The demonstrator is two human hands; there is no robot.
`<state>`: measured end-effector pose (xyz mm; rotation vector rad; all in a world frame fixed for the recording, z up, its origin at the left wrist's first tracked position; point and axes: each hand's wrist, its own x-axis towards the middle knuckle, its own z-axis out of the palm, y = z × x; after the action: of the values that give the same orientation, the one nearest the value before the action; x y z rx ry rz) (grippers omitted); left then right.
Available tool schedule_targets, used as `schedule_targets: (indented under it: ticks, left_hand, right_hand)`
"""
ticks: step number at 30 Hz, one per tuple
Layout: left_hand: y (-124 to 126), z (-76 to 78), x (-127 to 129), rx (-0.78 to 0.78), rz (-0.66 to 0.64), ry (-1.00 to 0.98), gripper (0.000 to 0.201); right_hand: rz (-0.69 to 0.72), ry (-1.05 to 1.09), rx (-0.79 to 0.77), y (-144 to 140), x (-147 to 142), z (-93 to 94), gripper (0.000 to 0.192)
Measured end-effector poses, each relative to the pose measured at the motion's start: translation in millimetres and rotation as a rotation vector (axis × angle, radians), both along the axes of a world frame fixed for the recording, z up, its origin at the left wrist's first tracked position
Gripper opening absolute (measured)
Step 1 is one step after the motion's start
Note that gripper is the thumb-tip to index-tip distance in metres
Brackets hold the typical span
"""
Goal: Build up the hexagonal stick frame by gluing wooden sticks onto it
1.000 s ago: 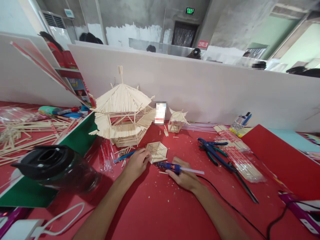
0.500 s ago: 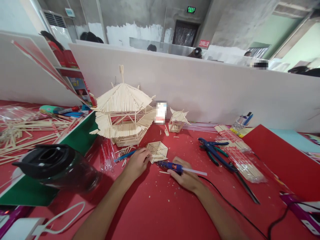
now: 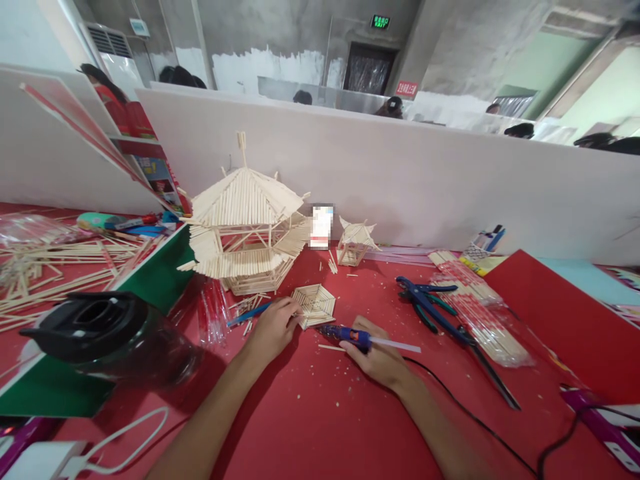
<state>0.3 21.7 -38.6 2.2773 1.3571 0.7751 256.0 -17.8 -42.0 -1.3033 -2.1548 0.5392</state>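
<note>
A hot glue gun (image 3: pixel 353 337), blue with a clear glue stick out of its back, is gripped by my right hand (image 3: pixel 377 357). Its dark nozzle points left, just below the near edge of a hexagonal wooden-stick panel (image 3: pixel 316 303) lying on the red table. My left hand (image 3: pixel 274 330) has its fingers closed on the panel's left edge; the fingertips are partly hidden. Beneath the glue gun, a short loose stick (image 3: pixel 331 347) lies near my right fingers. Behind my left hand stands a large two-roofed stick pavilion (image 3: pixel 245 227).
A small stick pavilion (image 3: pixel 356 241) stands beyond the panel. Pliers (image 3: pixel 425 303) and bagged sticks (image 3: pixel 487 320) lie right, with the gun's black cord (image 3: pixel 450 407) nearer. A dark bottle (image 3: pixel 120 340) and a green board (image 3: pixel 155 280) are left. A white partition (image 3: pixel 425 180) closes the back.
My right hand has drawn the glue gun slightly right and down, its nozzle a little farther from the panel. My left hand stays at the panel's edge.
</note>
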Motion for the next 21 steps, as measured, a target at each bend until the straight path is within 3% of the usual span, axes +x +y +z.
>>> schedule_targets:
  ticks: [10, 21]
  left_hand:
    - [0, 1.6, 0, -0.003, -0.006, 0.018, 0.016]
    - [-1, 2.1, 1, 0.004, -0.002, 0.018, 0.015]
  right_hand:
    - [0.012, -0.061, 0.033, 1, -13, -0.5, 0.027]
    - [-0.025, -0.047, 0.046, 0, -7, -2.9, 0.03]
